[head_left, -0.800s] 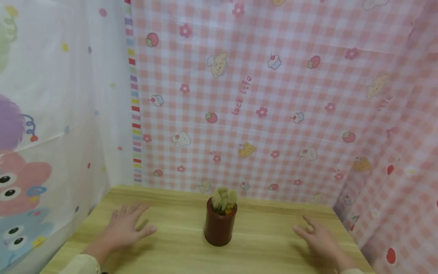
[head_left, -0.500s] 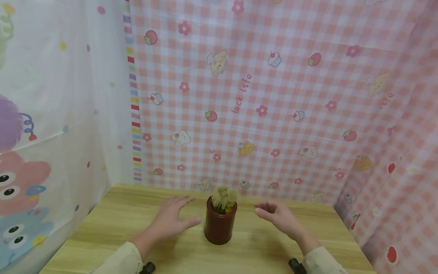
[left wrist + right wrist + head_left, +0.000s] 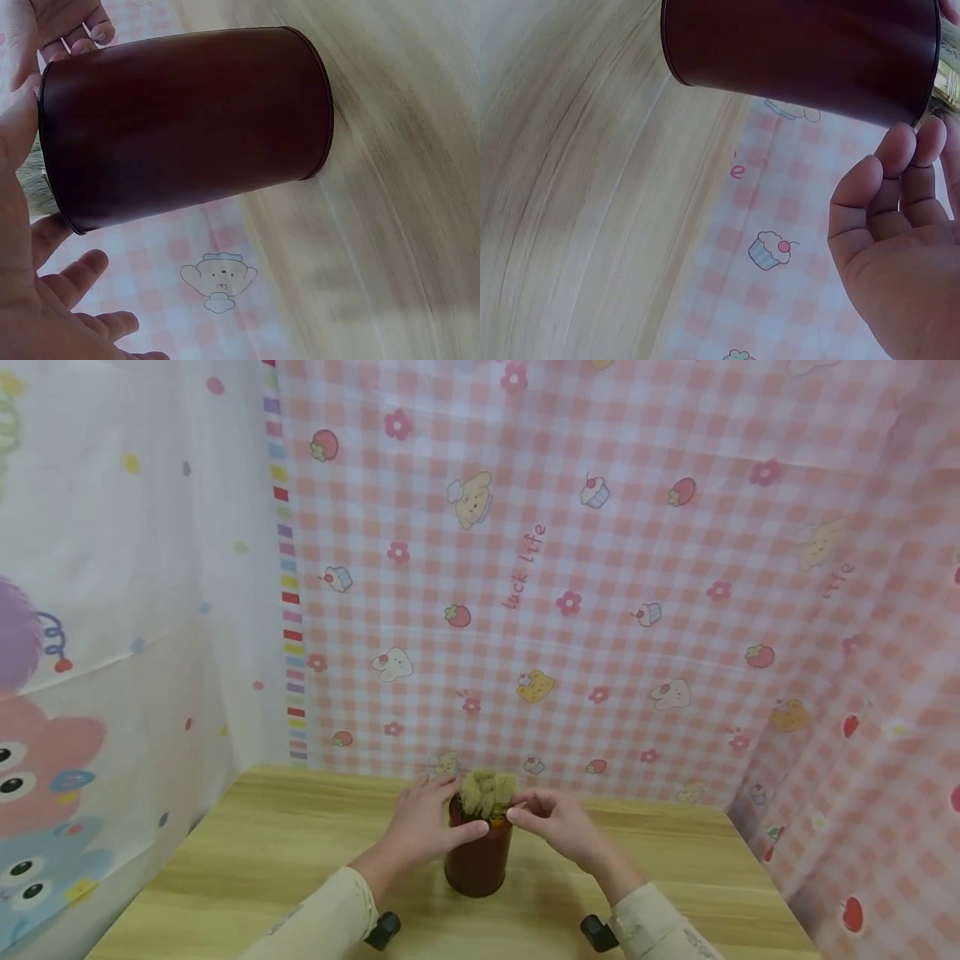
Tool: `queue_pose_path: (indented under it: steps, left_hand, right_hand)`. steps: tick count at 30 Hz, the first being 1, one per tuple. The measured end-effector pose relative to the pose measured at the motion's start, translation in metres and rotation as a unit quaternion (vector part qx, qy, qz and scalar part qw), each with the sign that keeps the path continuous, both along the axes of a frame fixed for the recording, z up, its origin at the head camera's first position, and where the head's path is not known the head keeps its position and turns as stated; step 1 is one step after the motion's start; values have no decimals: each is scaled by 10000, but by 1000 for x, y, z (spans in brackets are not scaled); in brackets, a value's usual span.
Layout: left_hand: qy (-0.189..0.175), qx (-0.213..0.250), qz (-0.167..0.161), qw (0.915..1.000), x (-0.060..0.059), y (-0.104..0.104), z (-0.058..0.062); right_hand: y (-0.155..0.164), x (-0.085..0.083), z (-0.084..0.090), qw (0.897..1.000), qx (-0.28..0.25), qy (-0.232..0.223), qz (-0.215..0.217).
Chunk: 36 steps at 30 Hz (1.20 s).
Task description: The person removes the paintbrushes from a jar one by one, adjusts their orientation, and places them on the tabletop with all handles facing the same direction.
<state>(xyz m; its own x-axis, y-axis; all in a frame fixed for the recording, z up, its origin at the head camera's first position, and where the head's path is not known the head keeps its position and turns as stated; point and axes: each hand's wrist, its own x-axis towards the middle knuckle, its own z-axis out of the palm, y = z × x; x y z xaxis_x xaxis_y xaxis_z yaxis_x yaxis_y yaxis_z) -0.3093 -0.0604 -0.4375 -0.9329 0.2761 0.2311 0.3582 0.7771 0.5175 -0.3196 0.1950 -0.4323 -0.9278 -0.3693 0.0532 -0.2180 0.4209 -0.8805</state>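
Observation:
A dark red-brown cylindrical pot (image 3: pixel 477 864) stands upright on the wooden table. Straw-coloured dried tufts (image 3: pixel 487 792), with a bit of yellow at their base, stick out of its top. My left hand (image 3: pixel 420 822) is at the rim's left side, thumb across the front and fingers spread toward the back. On the other side, my right hand (image 3: pixel 564 828) has thumb and forefinger at the right edge of the tufts, a small gap showing between their tips. The left wrist view shows the pot's wall (image 3: pixel 187 124) large beside loosely spread fingers. In the right wrist view, the right fingers (image 3: pixel 896 154) bend loosely near the rim.
The light wooden table (image 3: pixel 277 843) runs up to a pink checked curtain (image 3: pixel 570 552) behind the pot. A white printed curtain (image 3: pixel 150 593) borders the left, and more pink cloth (image 3: pixel 885 760) hangs along the right. Black camera mounts (image 3: pixel 598 933) sit at the wrists.
Both hands have come inward from the table's two sides to the pot's top and the tufts. The pot still stands in the same place.

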Motion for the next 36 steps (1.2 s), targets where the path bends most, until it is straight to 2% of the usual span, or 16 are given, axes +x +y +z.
queue_pose_path:
  steps: [5, 11, 18, 24, 30, 36]
  left_hand:
    - [24, -56, -43, 10000, 1, -3, -1]
    - [-89, 141, -142, 9998, 1, -4, -4]
    - [-273, 524, -172, 9981, 1, -2, -10]
    - [-412, 564, -100, 9975, -1, -4, -9]
    - [-483, 517, -6, 9975, -3, -4, -9]
    - [-463, 537, 47, 9975, -1, -4, -9]
  right_hand:
    - [-6, 1, -1, 9999, -146, 33, 81]
    - [-14, 1, 2, 9997, -59, 181, -178]
    - [-23, 5, 4, 9981, -309, 428, -328]
    - [-24, 2, 3, 9960, -389, 584, -556]
    - [-26, 3, 16, 9903, -269, 840, -1076]
    - [-24, 3, 36, 9830, -580, 1297, -1166]
